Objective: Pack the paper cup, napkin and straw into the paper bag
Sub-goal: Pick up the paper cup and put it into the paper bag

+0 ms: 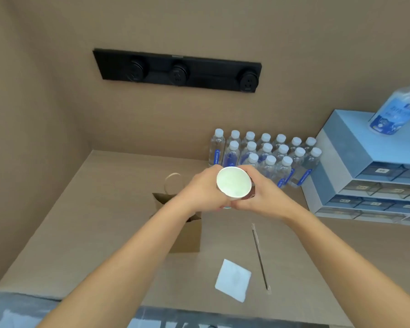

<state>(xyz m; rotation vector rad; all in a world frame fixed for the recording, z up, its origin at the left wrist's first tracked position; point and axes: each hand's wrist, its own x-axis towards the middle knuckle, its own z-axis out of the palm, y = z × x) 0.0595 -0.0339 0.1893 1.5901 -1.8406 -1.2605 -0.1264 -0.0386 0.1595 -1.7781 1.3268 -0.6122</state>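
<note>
Two hands are seen raised above the counter (118,209), both closed around one paper cup (233,181), which is held off the surface near frame centre with its open mouth tipped toward the camera and its pale interior visible. The left hand (202,190) is wrapped on the cup's 9 o'clock side, the right hand (258,192) on its 3 o'clock side; the fingers (243,205) of both are curled and pressed against the cup wall, meeting beneath it. The brown paper bag (185,233) is found standing upright and open at 8 o'clock from the cup, partly hidden by the left forearm, one looped handle (173,183) rising at its far edge. At 6 o'clock from the cup, well apart, a white folded napkin (233,280) is laid flat on the counter. Just beside it, at its 3 o'clock, a thin dark straw (260,256) in a clear wrapper is lying lengthwise, running from 12 to 6 o'clock. A block of small water bottles (265,157) with white caps is noted against the wall at 1 o'clock from the cup. A blue drawer unit (355,162) is set at 3 o'clock, with one larger bottle (398,107) standing on top. A black socket strip (178,72) is mounted on the wall at 12 o'clock.
</note>
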